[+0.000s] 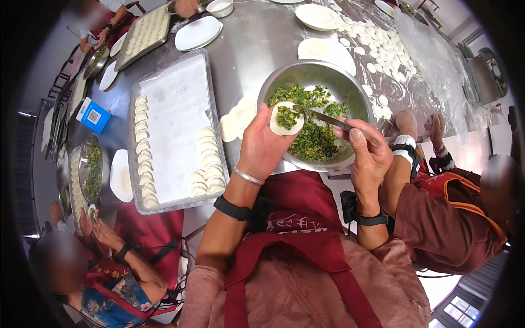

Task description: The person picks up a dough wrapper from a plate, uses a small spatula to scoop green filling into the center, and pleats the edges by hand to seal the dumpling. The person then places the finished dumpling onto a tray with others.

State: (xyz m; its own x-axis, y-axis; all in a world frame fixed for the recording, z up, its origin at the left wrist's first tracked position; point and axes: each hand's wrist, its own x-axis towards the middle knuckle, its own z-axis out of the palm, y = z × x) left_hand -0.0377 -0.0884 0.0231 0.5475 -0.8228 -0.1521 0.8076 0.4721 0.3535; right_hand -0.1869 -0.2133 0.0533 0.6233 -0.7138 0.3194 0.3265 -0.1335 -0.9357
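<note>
My left hand (262,143) holds a round dough wrapper (286,128) on its fingers, over the left rim of a steel bowl. A mound of green and yellow chopped filling (287,117) lies on the wrapper. In my right hand (367,147) is a narrow flat metal tool (328,119), its tip at the wrapper's upper right edge with some filling on it. The steel bowl (357,82) holds more of this filling. Left of it, several flat wrappers (238,119) lie overlapping. On a paper-lined metal tray (172,115), folded dumplings stand in a left row (142,145) and a right group (210,160).
Behind the bowl are white plates (334,55), floured dough pieces (381,49) and a plastic sheet (434,61). A co-worker's hands (406,123) are close at my right. Another co-worker's hands (102,231) work at lower left, near a bowl of filling (92,168). A blue card (93,115) stands beside my tray.
</note>
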